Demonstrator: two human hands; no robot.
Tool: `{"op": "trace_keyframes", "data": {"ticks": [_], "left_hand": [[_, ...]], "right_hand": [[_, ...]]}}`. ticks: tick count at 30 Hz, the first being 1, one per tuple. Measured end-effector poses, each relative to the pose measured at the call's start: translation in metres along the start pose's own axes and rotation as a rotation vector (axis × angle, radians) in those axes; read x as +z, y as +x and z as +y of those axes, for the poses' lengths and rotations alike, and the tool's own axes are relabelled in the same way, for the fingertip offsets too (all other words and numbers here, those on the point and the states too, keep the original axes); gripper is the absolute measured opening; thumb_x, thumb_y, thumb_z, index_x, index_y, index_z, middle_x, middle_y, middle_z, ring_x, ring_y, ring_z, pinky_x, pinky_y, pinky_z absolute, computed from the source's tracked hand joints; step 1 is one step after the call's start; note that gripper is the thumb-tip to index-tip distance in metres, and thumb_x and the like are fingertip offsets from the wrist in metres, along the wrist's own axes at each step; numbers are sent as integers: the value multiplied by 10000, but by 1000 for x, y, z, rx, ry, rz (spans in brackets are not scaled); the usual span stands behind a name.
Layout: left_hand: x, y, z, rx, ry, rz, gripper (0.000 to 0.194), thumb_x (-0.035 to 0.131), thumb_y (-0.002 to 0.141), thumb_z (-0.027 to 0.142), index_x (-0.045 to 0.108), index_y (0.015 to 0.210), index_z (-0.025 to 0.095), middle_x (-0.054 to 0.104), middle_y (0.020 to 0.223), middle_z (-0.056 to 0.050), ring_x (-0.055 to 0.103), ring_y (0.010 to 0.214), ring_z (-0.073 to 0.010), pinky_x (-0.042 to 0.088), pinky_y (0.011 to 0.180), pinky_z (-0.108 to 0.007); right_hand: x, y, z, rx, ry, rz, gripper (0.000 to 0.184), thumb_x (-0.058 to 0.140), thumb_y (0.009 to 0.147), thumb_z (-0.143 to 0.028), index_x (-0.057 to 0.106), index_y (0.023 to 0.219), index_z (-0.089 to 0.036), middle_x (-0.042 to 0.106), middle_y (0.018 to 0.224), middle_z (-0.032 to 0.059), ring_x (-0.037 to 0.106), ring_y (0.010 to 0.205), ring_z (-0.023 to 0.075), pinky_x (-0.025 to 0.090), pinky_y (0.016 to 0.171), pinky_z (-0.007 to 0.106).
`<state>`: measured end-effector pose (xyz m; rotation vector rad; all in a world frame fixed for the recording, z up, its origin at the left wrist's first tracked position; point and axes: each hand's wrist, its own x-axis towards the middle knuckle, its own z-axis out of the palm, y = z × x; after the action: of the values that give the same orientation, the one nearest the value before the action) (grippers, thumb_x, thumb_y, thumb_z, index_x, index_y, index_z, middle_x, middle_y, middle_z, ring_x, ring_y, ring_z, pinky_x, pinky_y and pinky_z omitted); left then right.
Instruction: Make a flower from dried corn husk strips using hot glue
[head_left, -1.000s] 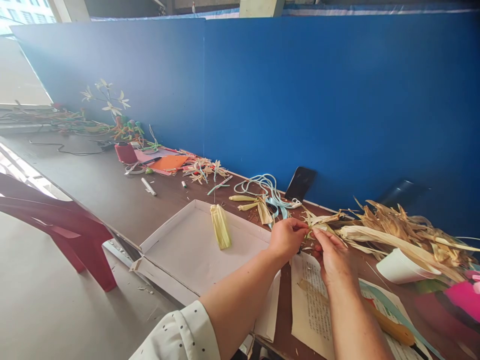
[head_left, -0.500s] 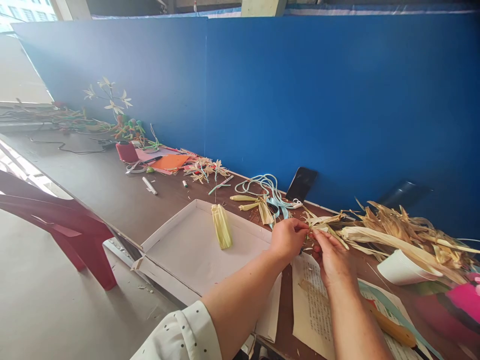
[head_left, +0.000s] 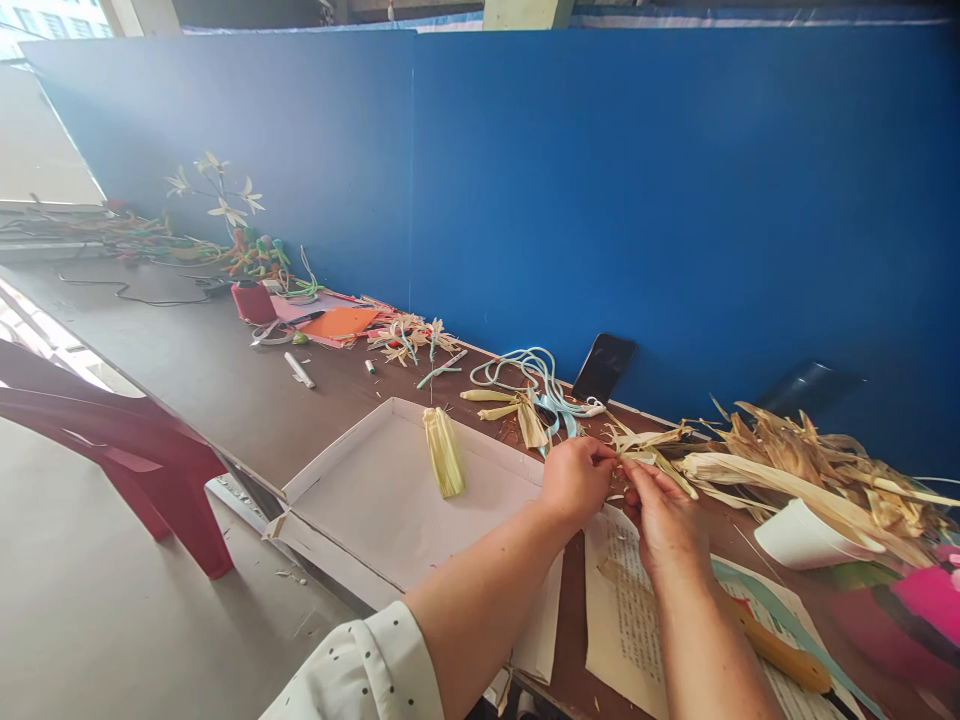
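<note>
My left hand (head_left: pixel 574 477) is closed in a pinch on a strip of dried corn husk (head_left: pixel 651 446) above the brown table. My right hand (head_left: pixel 664 515) is closed too, its fingertips gripping the same husk strip just to the right of the left hand. Both hands meet over the top edge of a printed paper sheet (head_left: pixel 626 615). A large pile of dried husks (head_left: pixel 802 470) lies to the right of the hands. A folded yellow husk bundle (head_left: pixel 443 453) rests in the white cardboard tray (head_left: pixel 360 500) to the left.
A black phone (head_left: pixel 602 366) leans on the blue partition (head_left: pixel 600 190). Light blue cord (head_left: pixel 536 380), a white paper cup (head_left: pixel 795 535), a wooden-handled tool (head_left: pixel 780 655), craft flowers (head_left: pixel 217 200) and scraps are on the table. A red plastic chair (head_left: pixel 127 450) stands at left.
Both hands stay on the husk strip; the fingers have shifted only slightly, with the right hand a touch higher. The view has barely moved.
</note>
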<state>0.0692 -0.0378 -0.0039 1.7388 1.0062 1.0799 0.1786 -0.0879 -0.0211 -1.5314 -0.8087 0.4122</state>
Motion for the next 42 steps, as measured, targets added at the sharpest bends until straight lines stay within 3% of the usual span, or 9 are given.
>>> {"op": "trace_keyframes", "data": {"ticks": [19, 27, 34, 42], "left_hand": [[3, -3, -7, 207, 187, 61, 194, 546, 800, 195, 728, 862, 219, 700, 872, -28, 601, 833, -159, 462, 783, -256], [1, -5, -4, 253, 241, 26, 244, 501, 855, 220, 729, 935, 196, 706, 909, -62, 609, 850, -187, 471, 834, -309], [1, -6, -5, 318, 315, 7, 257, 484, 864, 223, 725, 950, 193, 705, 895, -65, 611, 830, -188, 471, 829, -318], [2, -7, -8, 386, 374, -31, 264, 459, 878, 224, 711, 949, 200, 690, 886, -69, 606, 841, -183, 462, 839, -317]], "right_hand": [[-1, 4, 9, 55, 6, 3, 341, 674, 703, -471, 742, 907, -207, 614, 555, 15, 463, 477, 157, 341, 461, 299], [2, 2, 3, 60, 65, 4, 293, 676, 681, -474, 718, 827, -224, 628, 588, 12, 451, 470, 139, 320, 423, 280], [4, -1, -7, 200, 199, 65, 320, 762, 571, -423, 707, 799, -206, 640, 629, 7, 394, 443, 94, 323, 396, 249], [1, 2, -1, 164, 188, 33, 318, 756, 598, -453, 702, 784, -201, 619, 581, 3, 417, 446, 108, 363, 411, 263]]}}
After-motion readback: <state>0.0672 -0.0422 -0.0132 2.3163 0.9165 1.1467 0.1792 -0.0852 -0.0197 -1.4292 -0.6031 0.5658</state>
